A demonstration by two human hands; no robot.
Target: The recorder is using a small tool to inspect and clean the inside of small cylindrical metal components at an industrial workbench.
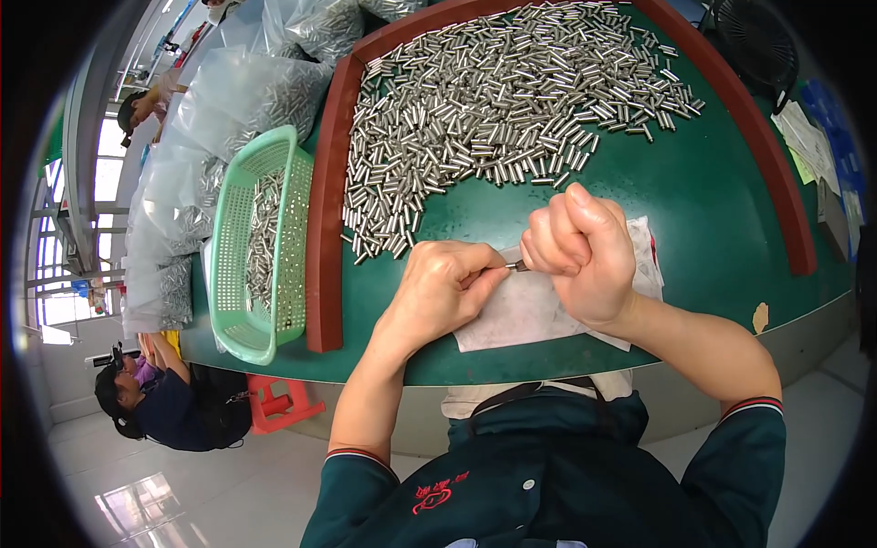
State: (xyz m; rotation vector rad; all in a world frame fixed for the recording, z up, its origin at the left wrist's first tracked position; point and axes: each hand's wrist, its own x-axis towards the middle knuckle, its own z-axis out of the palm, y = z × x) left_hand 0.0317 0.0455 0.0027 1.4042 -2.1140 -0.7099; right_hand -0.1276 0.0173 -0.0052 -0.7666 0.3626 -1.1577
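My left hand (443, 286) is closed in a pinch, thumb and forefinger on a small metal cylinder (519, 266). The cylinder's other end meets the curled fingers of my right hand (585, 247). That hand is a loose fist with the thumb up, and its palm is hidden, so what else it holds cannot be made out. Beneath both hands a stained white cloth (512, 315) lies on the green tabletop (703, 219). Just beyond them spreads a large heap of short, shiny metal cylinders (484, 100).
Dark red wooden rails (326, 228) border the heap. Left of them stands a pale green plastic basket (228, 301) with more cylinders, beside clear bags (196, 114) of metal parts. A black fan (754, 50) is at far right. Another person (174, 402) sits near a red stool (279, 406).
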